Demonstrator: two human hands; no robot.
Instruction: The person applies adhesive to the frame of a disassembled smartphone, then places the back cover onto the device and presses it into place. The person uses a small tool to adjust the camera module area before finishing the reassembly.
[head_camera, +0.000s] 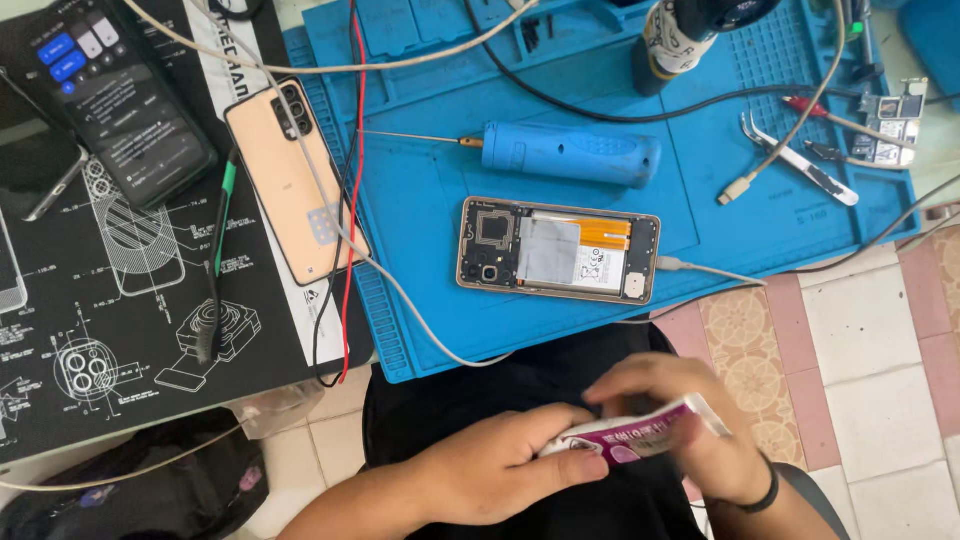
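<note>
Both of your hands are low in the view, over your dark lap, closed on a small purple and white tube (640, 435). Your left hand (500, 465) wraps its fingers around the tube's near end, thumb pressed along the top. Your right hand (690, 420), with a dark band at the wrist, curls its fingers over the far end, so the tube lies between the two hands, tilted slightly upward to the right.

Above your hands, on the blue work mat (430, 200), lies an opened phone (558, 249) with its insides showing and a white cable plugged into its right end. Just beyond it rests a blue screwdriver (570, 153). A peach-coloured back cover (290, 180) sits at the mat's left edge, and tweezers (800, 160) lie near the right.
</note>
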